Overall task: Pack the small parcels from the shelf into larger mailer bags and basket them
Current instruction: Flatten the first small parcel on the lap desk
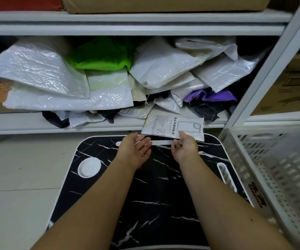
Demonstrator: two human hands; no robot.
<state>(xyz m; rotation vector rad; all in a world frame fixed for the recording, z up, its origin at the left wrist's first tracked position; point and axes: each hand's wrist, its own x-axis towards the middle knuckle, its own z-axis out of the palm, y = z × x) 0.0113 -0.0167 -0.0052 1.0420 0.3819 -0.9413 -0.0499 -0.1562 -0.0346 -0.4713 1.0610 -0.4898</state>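
Starting over at 9 o'clock, the shelf (37, 121) is stuffed with a messy heap of mailer bags (42, 73), mostly white woven-looking ones, plus a green bag (102, 55) up around 11 and a purple one (212, 95) out toward 2. Below it sits a black marble-print lap desk (145, 186) with a white round cup recess (89, 167) at its 9 o'clock.

The left hand (136, 150) hangs loose over the desk's far edge, fingers relaxed and holding nothing. Just right of it, the right hand (184, 147) pinches the small white parcel (172, 127), a printed phone-case style pouch, by its near edge, thumb on top. The parcel hovers just off the shelf lip, around 12 to 1 o'clock.

My guess: it's light, flat and a bit floppy, with slick plastic skin, so an edge pinch could slip. I'd support it from underneath with the free hand, or grab across the middle.

The white plastic basket (272, 168) waits at 3 o'clock.
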